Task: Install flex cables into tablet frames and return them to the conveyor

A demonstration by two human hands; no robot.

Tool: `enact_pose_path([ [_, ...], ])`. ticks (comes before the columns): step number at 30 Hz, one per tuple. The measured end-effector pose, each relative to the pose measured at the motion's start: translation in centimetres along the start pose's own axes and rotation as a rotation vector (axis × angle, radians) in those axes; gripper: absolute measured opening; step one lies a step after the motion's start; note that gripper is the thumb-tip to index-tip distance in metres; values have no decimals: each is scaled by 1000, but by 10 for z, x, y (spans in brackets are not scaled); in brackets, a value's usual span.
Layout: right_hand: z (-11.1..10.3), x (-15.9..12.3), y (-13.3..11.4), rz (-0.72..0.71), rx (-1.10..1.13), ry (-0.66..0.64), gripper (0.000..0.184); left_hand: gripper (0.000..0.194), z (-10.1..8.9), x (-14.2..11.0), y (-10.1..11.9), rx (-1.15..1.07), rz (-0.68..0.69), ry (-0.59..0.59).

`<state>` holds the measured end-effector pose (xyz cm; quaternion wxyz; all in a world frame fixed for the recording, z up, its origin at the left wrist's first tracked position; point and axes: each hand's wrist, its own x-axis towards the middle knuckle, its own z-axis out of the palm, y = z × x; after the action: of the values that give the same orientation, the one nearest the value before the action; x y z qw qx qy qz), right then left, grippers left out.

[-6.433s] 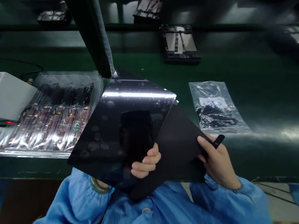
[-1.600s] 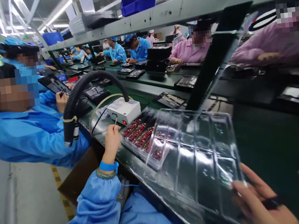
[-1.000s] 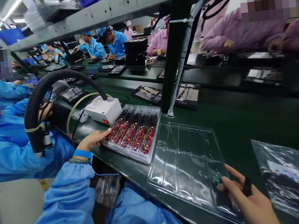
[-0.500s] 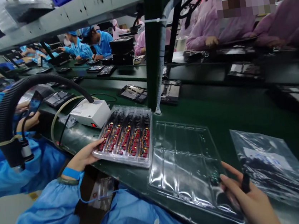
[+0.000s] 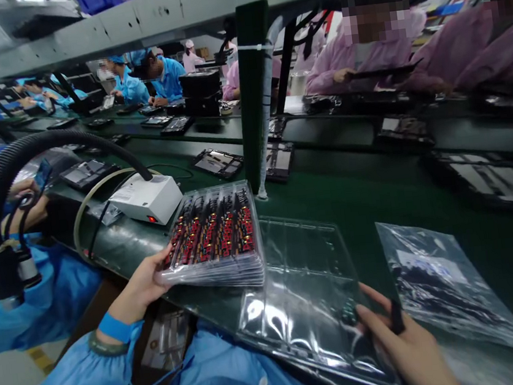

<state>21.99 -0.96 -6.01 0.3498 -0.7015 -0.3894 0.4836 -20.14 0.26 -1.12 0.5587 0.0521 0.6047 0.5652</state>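
Note:
My left hand grips the near left corner of a stack of clear plastic trays. Rows of small red and black electronic parts with yellow spots lie in the top tray. The stack is tilted, its layered front edge facing me. Right beside it lies a clear compartment tray with a few small green parts at its right side. My right hand pinches this tray's right edge between thumb and fingers. A small black piece shows at the right fingers; whether it is worn or held is unclear.
A white box with a red light and a black corrugated hose stand left. A clear bag of black parts lies right. A green post rises behind the trays. Co-workers in blue and pink sit around the green bench with device panels.
My left hand has raised and tilted the tray stack, so its layered edge shows now. The right hand keeps hold of the clear tray. The whole view has shifted slightly.

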Motion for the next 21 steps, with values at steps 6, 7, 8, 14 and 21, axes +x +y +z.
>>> enact_pose_path([
  [6,68,10,-17,-81,66,-177,90,40,1,-20,-31,-59,-5,-74],
  [7,78,12,-19,-114,79,-173,87,42,0,-23,-36,-59,5,-76],
  [8,87,13,-20,-159,94,-166,83,44,0,-27,-41,-54,15,-81],
  [14,114,15,-23,-244,275,-236,72,64,-2,-43,-64,-33,27,-204],
  [21,113,14,-23,-233,218,-201,72,75,-15,-32,-61,162,55,-254],
])
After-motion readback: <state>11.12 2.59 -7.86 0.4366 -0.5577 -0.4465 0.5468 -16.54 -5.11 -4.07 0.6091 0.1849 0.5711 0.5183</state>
